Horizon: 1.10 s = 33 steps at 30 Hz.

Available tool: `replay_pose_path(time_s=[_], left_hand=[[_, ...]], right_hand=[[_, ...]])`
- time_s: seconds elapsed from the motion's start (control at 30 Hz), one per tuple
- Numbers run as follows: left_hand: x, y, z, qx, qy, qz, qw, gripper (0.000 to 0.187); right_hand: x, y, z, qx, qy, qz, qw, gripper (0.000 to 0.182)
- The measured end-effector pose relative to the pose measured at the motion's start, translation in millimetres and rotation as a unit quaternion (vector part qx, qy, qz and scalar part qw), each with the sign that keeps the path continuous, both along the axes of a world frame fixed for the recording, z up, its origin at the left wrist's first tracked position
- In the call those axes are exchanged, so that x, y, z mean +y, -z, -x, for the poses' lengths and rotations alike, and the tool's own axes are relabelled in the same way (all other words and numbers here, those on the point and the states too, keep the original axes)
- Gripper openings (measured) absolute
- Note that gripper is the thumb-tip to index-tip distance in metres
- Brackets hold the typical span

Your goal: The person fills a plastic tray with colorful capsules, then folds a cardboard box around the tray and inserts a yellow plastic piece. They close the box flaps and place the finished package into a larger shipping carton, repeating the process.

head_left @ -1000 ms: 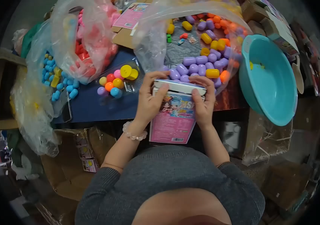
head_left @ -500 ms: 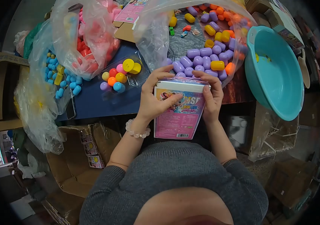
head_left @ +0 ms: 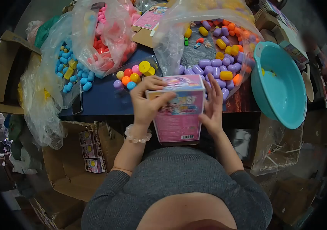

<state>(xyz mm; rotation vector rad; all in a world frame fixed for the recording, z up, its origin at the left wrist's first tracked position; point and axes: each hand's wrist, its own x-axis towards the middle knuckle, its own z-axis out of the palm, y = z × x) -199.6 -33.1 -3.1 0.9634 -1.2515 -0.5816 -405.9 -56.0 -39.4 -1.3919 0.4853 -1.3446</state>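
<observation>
A pink printed cardboard box (head_left: 179, 126) with a cartoon picture and a barcode stands in front of my waist, its top panel in place. My left hand (head_left: 148, 99) grips its upper left corner, thumb across the printed front and fingers over the top. A beaded bracelet is on that wrist. My right hand (head_left: 214, 107) is open along the box's right side, fingers stretched upward and the thumb right at the edge. Just beyond the box, a clear plastic tray (head_left: 154, 60) carries several colored capsules (head_left: 126, 80) and a yellow piece (head_left: 145, 67).
Plastic bags hold purple capsules (head_left: 208, 70), red pieces (head_left: 101, 46) and blue pieces (head_left: 83, 73). A turquoise basin (head_left: 282, 88) stands at the right. Lower left, an open carton (head_left: 62, 165) contains small printed boxes (head_left: 93, 165). A phone (head_left: 77, 104) lies by the table's edge.
The box's top has gone from unfolded to covered by a printed panel. My left hand moved to the upper left corner; my right hand's fingers have come off the top and spread beside it.
</observation>
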Motion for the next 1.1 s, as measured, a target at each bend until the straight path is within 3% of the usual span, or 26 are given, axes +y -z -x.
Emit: replay_pose_path(time_s=[0.07, 0.13, 0.17, 0.2, 0.27, 0.3, 0.33, 0.37, 0.4, 0.43, 0.47, 0.53, 0.57, 0.6, 0.63, 0.7, 0.73, 0.77, 0.8, 0.83, 0.87, 0.93, 1.0, 1.03, 1.07, 1.1], left_hand=[[25.1, -24.7, -34.7, 0.229, -0.050, 0.005, 0.972, 0.026], [41.1, -18.1, -73.2, 0.307, -0.052, 0.109, 0.944, 0.023], [55.3, -15.3, -85.6, 0.322, -0.070, 0.099, 0.939, 0.020], [69.7, -5.4, -104.4, 0.350, -0.091, 0.081, 0.929, 0.018], [101.9, -7.7, -135.5, 0.457, -0.116, 0.000, 0.882, 0.017], [111.8, -9.8, -146.6, 0.435, -0.169, 0.009, 0.884, 0.028], [121.6, -11.9, -158.8, 0.413, -0.221, 0.020, 0.883, 0.043], [136.2, -8.1, -179.2, 0.359, -0.307, 0.012, 0.881, 0.044], [143.6, -12.1, -181.8, 0.357, -0.309, 0.018, 0.881, 0.044], [151.3, -19.6, -182.5, 0.190, -0.455, 0.096, 0.865, 0.041], [158.6, -28.9, -182.2, 0.013, -0.577, 0.167, 0.799, 0.043], [163.9, -65.0, -156.0, -0.191, -0.512, 0.216, 0.809, 0.059], [159.8, -64.3, -138.0, -0.152, -0.420, 0.196, 0.873, 0.072], [164.3, -78.4, -129.4, -0.282, -0.331, 0.019, 0.900, 0.076], [167.2, -90.1, -123.3, -0.394, -0.222, -0.158, 0.878, 0.079], [143.7, -52.1, -124.0, -0.335, -0.207, -0.254, 0.884, 0.075], [139.3, -35.8, -130.5, -0.330, -0.210, -0.251, 0.885, 0.075], [135.6, -20.0, -136.0, -0.339, -0.244, -0.269, 0.868, 0.071], [132.2, -10.5, -139.6, -0.346, -0.277, -0.288, 0.849, 0.067], [126.9, -8.4, -134.7, -0.329, -0.321, -0.235, 0.856, 0.049], [123.1, -8.4, -133.3, -0.320, -0.319, -0.241, 0.859, 0.049], [115.3, -15.2, -136.5, -0.261, -0.416, -0.241, 0.837, 0.037], [112.5, -21.1, -140.5, -0.209, -0.417, -0.288, 0.836, 0.034], [109.9, -21.1, -141.4, -0.155, -0.382, -0.264, 0.872, 0.038], [106.7, -20.7, -141.6, -0.101, -0.344, -0.239, 0.903, 0.042], [102.5, -19.2, -141.9, -0.101, -0.344, -0.245, 0.901, 0.042]], right_hand=[[15.3, -9.9, 14.7, 0.053, -0.123, -0.041, 0.990, 0.107], [26.7, -11.2, 16.1, 0.197, -0.230, -0.062, 0.951, 0.109], [33.1, -17.5, 10.4, 0.242, -0.282, -0.034, 0.928, 0.097], [35.8, -23.5, -0.7, 0.243, -0.289, -0.032, 0.925, 0.097], [36.6, -35.7, -27.1, 0.158, -0.312, -0.131, 0.928, 0.076], [34.1, -49.6, -40.4, 0.167, -0.297, -0.078, 0.937, 0.055], [32.6, -52.2, -57.5, 0.190, -0.290, -0.035, 0.937, 0.049], [31.9, -55.0, -76.7, 0.210, -0.281, 0.008, 0.936, 0.043], [31.0, -62.0, -96.7, 0.178, -0.226, 0.085, 0.954, 0.031], [27.7, -67.0, -117.4, 0.186, -0.190, 0.131, 0.955, 0.028], [23.8, -72.0, -138.8, 0.192, -0.153, 0.176, 0.953, 0.026], [17.3, -66.0, -187.8, 0.160, -0.050, 0.383, 0.908, 0.030], [16.8, -66.9, -209.5, 0.136, -0.012, 0.469, 0.873, 0.032], [17.2, -70.3, -225.5, 0.147, 0.024, 0.563, 0.813, 0.031], [20.3, -67.5, -235.7, 0.150, 0.018, 0.564, 0.812, 0.031], [19.1, -58.9, -254.1, 0.361, -0.190, 0.656, 0.635, 0.029], [17.3, -57.9, -259.8, 0.424, -0.285, 0.626, 0.589, 0.024], [10.8, -57.5, -262.2, 0.427, -0.286, 0.627, 0.585, 0.024], [0.5, -56.2, -259.9, 0.369, -0.324, 0.591, 0.640, 0.025], [-8.5, -62.4, -254.5, 0.310, -0.360, 0.547, 0.689, 0.025], [-22.1, -71.6, -245.8, 0.297, -0.343, 0.561, 0.692, 0.043], [-45.5, -94.0, -225.4, 0.363, -0.221, 0.532, 0.732, 0.085], [-78.6, -84.1, -210.0, 0.514, -0.182, 0.471, 0.693, 0.120], [-93.1, -66.3, -204.5, 0.553, -0.157, 0.475, 0.666, 0.133], [-102.1, -55.1, -200.1, 0.553, -0.163, 0.472, 0.667, 0.133], [-109.6, -45.7, -196.4, 0.603, -0.180, 0.446, 0.636, 0.132]])
